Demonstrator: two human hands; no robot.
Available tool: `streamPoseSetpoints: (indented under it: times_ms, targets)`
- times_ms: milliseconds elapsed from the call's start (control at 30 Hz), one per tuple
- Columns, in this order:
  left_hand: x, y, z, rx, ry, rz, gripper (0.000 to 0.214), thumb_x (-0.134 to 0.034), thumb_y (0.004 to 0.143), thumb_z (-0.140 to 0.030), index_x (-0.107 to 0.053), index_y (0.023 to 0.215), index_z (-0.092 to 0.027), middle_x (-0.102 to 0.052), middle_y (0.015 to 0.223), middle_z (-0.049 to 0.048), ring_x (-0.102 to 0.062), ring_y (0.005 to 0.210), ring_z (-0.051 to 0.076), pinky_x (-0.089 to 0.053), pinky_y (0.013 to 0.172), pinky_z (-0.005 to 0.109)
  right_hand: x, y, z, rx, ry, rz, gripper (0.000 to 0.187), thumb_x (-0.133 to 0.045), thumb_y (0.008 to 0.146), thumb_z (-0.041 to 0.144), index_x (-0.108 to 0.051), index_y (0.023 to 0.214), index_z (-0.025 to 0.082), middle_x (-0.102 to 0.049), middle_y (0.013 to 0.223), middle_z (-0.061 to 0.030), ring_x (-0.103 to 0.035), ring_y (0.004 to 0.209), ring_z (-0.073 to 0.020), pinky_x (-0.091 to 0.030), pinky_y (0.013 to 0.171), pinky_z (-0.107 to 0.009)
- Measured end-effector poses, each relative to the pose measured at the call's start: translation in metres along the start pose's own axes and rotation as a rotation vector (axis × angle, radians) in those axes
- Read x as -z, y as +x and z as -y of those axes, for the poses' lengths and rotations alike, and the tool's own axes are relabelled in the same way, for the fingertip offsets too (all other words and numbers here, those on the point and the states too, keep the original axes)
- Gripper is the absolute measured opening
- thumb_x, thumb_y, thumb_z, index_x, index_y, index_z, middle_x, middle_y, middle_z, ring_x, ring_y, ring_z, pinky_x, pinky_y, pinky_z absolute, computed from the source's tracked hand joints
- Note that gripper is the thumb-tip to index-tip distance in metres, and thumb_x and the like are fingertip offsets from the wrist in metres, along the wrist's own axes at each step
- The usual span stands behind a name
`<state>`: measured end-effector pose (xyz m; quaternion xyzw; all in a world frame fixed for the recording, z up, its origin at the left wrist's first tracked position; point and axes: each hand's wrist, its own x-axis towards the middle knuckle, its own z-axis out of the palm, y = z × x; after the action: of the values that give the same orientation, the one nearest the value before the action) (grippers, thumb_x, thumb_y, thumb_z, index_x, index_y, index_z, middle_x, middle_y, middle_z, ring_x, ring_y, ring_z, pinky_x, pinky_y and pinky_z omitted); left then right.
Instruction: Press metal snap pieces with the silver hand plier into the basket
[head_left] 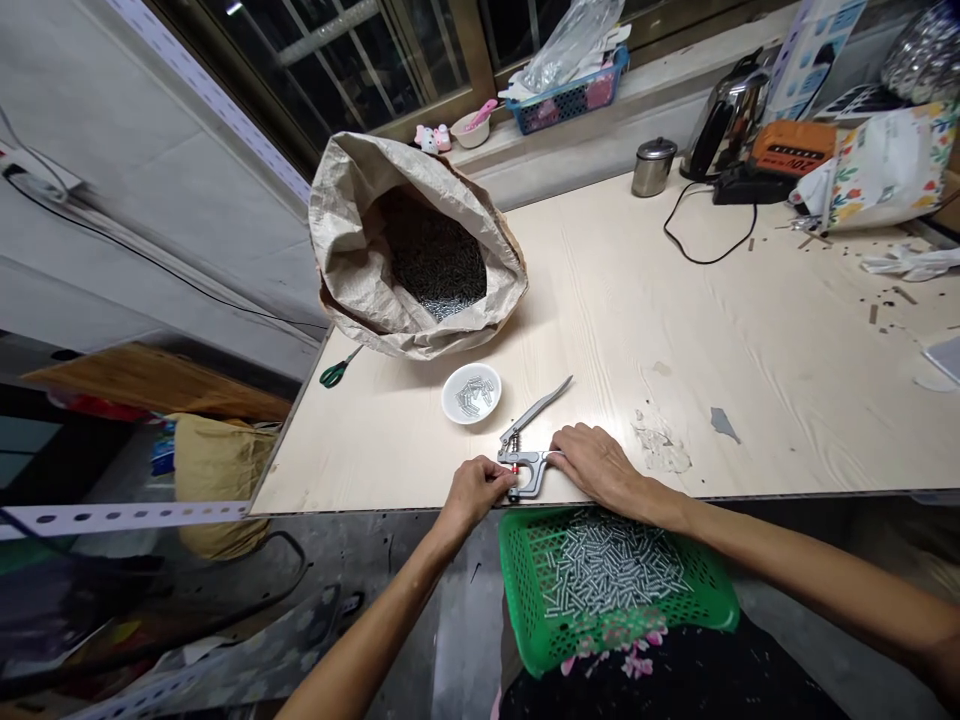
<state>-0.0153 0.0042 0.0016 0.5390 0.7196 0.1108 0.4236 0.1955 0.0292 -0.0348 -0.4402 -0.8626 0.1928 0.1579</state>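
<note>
A grey pair of snap-fastener pliers (534, 470) lies at the table's front edge, its upper handle raised and pointing to the far right. My left hand (478, 490) is closed in a pinch at the jaw, beside a small red part; whatever sits between the fingertips is too small to make out. My right hand (596, 462) is wrapped round the lower handle, palm down. Just behind the pliers stands a white bowl (450, 398) with several small metal pieces inside. Below the table edge, a green basket (525, 600) on my lap holds many ribbed metal pieces, like springs or screws.
A large open sack (352, 270) of dark metal pieces stands at the back left, with green-handled scissors (334, 374) beside it. Farther right are a metal canister (654, 168), a kettle (726, 115), a black cord (709, 262) and scraps. A blue basket (570, 105) sits on the sill.
</note>
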Motion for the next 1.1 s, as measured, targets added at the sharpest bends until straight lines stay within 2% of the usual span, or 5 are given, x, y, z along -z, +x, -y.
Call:
streamPoseSetpoints:
  times_ms: [200,333,467,667,1100]
  targets:
    - [0.001,0.003,-0.004,0.128,-0.091,0.119,0.025,-0.066,0.063,-0.038,-0.063,0.055,-0.014,-0.052,0.042,-0.0030,-0.045,0.042,0.009,-0.035,0.046,0.022,0.015,-0.002,-0.002,0.114,-0.055,0.024,0.019,-0.056,0.089,0.034,-0.062,0.103,0.022,-0.058,0.113,-0.0094,-0.048,0.104,-0.0262,-0.039,0.081,-0.039]
    - [0.002,0.005,-0.006,0.164,-0.107,0.148,0.028,-0.070,0.059,-0.040,-0.061,0.052,-0.014,-0.051,0.040,-0.0036,-0.043,0.040,0.008,-0.036,0.045,0.022,0.029,0.011,-0.021,0.181,-0.082,0.031,0.070,-0.071,0.075,0.050,-0.046,0.132,0.019,-0.034,0.145,-0.0178,-0.026,0.132,-0.0362,-0.030,0.099,-0.053]
    - [0.003,0.004,-0.007,0.175,-0.126,0.148,0.030,-0.072,0.057,-0.043,-0.062,0.053,-0.015,-0.051,0.040,-0.0039,-0.044,0.042,0.009,-0.037,0.046,0.023,0.037,0.030,-0.037,0.212,-0.116,0.163,0.095,-0.077,0.060,0.060,-0.042,0.135,0.015,-0.040,0.140,-0.0213,-0.027,0.131,-0.0408,-0.023,0.101,-0.061]
    - [0.003,0.001,-0.008,0.179,-0.160,0.161,0.035,-0.073,0.056,-0.047,-0.062,0.054,-0.014,-0.052,0.042,-0.0033,-0.045,0.044,0.009,-0.035,0.047,0.022,0.049,0.041,-0.034,0.236,-0.141,0.262,0.086,-0.079,0.058,0.057,-0.049,0.128,0.016,-0.055,0.120,-0.0154,-0.045,0.110,-0.0346,-0.028,0.095,-0.058]
    - [0.000,-0.005,-0.003,0.104,0.046,0.112,0.039,-0.061,0.070,-0.051,-0.056,0.054,-0.016,-0.052,0.048,-0.0013,-0.047,0.049,0.012,-0.036,0.053,0.025,0.057,0.029,-0.026,0.226,-0.033,0.226,0.061,-0.081,0.068,0.036,-0.052,0.119,0.020,-0.061,0.108,-0.0085,-0.048,0.100,-0.0282,-0.033,0.088,-0.046]
